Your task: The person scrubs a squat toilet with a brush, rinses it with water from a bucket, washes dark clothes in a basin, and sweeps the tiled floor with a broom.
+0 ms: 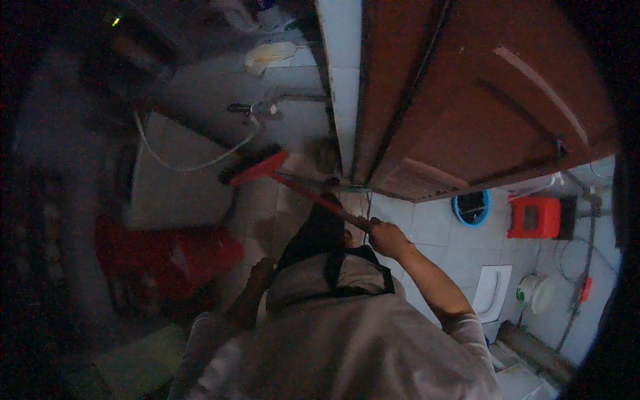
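My right hand is closed around the handle of a red broom. The handle slants away to the upper left, and the broom's red head with dark bristles is by a large pale panel, over the dim tiled floor. Low at my left side is my left hand, dark and blurred, near my trousers; whether its fingers are closed or apart does not show.
A brown door stands at upper right. Past it are a blue-rimmed bucket, a red plastic stool, a squat toilet and a whitish container. Red objects lie left. A pale hose hangs near the panel.
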{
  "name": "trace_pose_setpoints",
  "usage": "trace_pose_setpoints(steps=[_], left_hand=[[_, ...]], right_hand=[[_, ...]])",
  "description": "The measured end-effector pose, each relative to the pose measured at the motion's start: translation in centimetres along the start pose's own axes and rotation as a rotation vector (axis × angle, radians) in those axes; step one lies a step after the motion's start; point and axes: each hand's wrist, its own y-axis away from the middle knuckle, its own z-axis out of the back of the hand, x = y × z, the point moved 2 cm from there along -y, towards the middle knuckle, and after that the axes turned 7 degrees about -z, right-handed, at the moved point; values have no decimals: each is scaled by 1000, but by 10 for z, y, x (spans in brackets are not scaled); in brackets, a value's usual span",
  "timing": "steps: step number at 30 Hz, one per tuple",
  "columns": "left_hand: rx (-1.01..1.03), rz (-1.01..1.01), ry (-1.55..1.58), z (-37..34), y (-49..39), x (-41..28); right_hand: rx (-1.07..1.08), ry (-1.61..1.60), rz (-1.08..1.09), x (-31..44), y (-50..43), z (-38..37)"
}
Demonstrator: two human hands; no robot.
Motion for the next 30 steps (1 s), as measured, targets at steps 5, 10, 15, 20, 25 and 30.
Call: trace_pose_setpoints(steps=[5,10,15,20,25,30], left_hand=[[22,-40,-45,19,-11,-10],[61,29,33,-6,8,29],[81,128,182,-36,64,48],[44,288,369,-73,157,49],[10,433,506,-93,223,32],[0,450,583,-101,233,29]], right_hand=[[27,-73,4,-10,-4,-8],[111,-133,-56,-1,-6,-7],[105,-2,-86,-41,-39,-36],[235,253,-170,-71,-93,-54],[142,130,-198,-82,-118,-56],[110,109,-185,-137,-59,-59]])
